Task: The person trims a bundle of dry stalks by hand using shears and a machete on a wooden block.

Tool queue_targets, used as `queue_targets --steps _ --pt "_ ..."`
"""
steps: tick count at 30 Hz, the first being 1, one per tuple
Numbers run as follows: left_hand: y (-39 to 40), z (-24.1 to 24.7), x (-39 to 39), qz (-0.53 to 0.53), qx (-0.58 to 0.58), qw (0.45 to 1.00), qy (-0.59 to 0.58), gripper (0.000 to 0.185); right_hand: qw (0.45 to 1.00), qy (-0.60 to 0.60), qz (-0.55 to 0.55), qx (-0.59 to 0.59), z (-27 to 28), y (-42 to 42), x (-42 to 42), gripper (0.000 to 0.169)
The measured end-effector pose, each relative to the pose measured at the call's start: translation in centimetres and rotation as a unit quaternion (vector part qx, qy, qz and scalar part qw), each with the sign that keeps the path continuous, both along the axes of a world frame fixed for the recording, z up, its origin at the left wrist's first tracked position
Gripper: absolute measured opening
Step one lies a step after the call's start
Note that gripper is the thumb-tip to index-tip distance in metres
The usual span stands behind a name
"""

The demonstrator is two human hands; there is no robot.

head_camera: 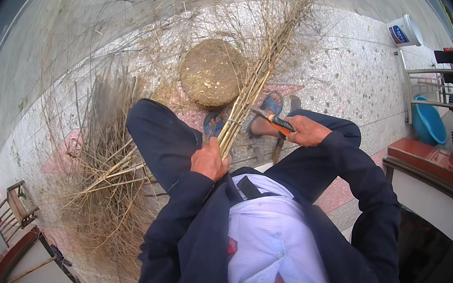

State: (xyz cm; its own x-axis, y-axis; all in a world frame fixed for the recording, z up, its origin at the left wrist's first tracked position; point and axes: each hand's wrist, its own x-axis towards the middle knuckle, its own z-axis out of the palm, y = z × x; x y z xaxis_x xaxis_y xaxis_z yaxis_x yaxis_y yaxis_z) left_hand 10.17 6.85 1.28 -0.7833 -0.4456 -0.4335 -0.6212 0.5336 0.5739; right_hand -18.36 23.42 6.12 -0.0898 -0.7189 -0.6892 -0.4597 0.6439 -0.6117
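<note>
My left hand (208,159) grips the butt ends of a bundle of long dry stalks (258,76), which slants away to the upper right and ends in fine twiggy tops. A thin tie (232,121), perhaps wire, circles the bundle a short way above that hand. In my right hand (309,130) is a pair of pliers or pincers (274,123) with orange and black handles. Its metal jaws point toward the tied part, apart from the stalks. Whether the jaws are parted is too small to tell.
Beyond my sandalled feet stands a round block (213,73) strewn with chips. A large heap of dry brush (113,155) lies on the left. A wooden-handled tool (277,151) is partly hidden under my right leg. To the right are a white bucket (404,31) and a blue basin (428,120).
</note>
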Motion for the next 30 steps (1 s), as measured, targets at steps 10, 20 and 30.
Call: queue_targets --steps 10,20,30 --pt "-0.3 0.0 0.0 -0.008 0.008 1.0 -0.018 0.045 0.997 0.049 0.017 -0.048 -0.3 0.3 1.1 0.026" --pt "0.4 -0.4 0.2 -0.012 -0.027 0.999 -0.018 0.045 0.989 0.051 0.082 0.11 -0.2 -2.0 -1.6 0.032" --pt "0.6 -0.8 0.4 -0.001 -0.036 0.999 0.006 0.043 0.997 0.01 0.078 0.016 -1.2 -1.5 -2.9 0.043"
